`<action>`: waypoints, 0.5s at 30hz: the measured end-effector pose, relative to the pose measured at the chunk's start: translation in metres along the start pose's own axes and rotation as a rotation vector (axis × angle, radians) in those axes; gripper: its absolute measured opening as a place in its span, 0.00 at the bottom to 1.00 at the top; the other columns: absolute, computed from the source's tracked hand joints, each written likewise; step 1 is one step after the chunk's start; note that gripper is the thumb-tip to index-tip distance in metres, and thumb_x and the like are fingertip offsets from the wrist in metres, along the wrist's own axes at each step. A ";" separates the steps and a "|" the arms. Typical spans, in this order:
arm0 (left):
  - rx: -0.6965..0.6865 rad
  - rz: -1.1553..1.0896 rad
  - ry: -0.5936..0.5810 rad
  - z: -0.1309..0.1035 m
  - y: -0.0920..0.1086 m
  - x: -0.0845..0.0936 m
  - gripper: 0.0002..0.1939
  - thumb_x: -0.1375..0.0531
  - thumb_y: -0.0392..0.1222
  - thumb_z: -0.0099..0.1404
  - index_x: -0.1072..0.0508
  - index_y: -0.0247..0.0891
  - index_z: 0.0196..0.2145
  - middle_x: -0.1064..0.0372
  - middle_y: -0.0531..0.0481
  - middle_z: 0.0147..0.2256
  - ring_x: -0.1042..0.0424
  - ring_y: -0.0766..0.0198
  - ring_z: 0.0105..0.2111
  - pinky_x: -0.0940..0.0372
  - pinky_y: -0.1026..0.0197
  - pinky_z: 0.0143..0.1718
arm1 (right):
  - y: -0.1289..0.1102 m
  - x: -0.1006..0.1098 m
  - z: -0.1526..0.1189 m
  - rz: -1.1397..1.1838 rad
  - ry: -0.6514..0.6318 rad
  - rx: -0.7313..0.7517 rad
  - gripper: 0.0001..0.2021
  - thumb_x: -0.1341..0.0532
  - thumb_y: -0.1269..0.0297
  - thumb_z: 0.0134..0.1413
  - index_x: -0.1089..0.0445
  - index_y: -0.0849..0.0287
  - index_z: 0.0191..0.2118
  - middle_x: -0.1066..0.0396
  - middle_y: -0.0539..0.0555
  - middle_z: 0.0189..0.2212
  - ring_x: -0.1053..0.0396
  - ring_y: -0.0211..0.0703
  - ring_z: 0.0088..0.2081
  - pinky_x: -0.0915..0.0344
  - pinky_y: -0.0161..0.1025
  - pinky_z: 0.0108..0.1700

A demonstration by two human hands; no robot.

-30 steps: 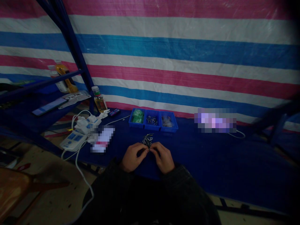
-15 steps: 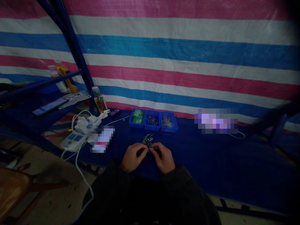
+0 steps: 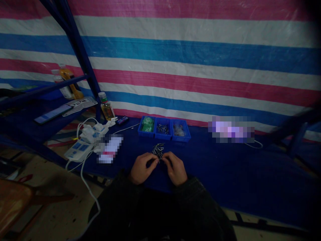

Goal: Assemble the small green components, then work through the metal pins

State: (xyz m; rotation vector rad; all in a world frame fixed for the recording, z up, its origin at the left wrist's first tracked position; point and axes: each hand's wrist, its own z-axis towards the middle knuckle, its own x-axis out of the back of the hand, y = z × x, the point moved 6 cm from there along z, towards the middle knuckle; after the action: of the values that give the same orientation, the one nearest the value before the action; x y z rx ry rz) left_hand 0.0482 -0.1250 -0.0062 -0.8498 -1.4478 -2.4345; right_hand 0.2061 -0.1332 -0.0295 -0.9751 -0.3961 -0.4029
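Observation:
My left hand (image 3: pixel 142 168) is closed in a pinch, thumb against forefinger, on a small thin metal pin (image 3: pixel 161 159). Facing it, my right hand (image 3: pixel 177 169) pinches too, its fingertips at the pin's other end. Most of the pin is hidden by the fingers, and its exact kind is too small to make out. Just beyond the fingertips lies a loose pile of slim black and silver metal pins (image 3: pixel 157 149) on the blue tabletop (image 3: pixel 213 174). Both hands are low over the table, close to its front edge.
Behind the pile, three joined blue bins hold green packets (image 3: pixel 147 124), dark metal pieces (image 3: pixel 163 129) and clear small parts (image 3: pixel 179 131). Left are a blurred phone (image 3: pixel 110 149), power strips (image 3: pixel 79 150) with cables and a bottle (image 3: pixel 107 108). A blurred bright object (image 3: pixel 230 130) lies right.
Both hands stay in nearly the same place. Less of the pin shows between the fingertips now, and the right fingertips have shifted slightly.

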 end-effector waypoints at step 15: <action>0.015 0.011 0.012 0.000 0.000 0.001 0.09 0.43 0.41 0.71 0.23 0.38 0.36 0.24 0.49 0.33 0.26 0.62 0.34 0.34 0.62 0.38 | -0.004 0.004 0.000 0.059 0.019 0.002 0.05 0.45 0.68 0.67 0.32 0.55 0.40 0.27 0.52 0.35 0.28 0.44 0.37 0.33 0.40 0.42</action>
State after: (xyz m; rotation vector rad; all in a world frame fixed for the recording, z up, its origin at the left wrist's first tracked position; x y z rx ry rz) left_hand 0.0470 -0.1250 -0.0060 -0.8366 -1.4511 -2.4141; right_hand 0.2072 -0.1357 -0.0250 -0.9776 -0.3498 -0.3581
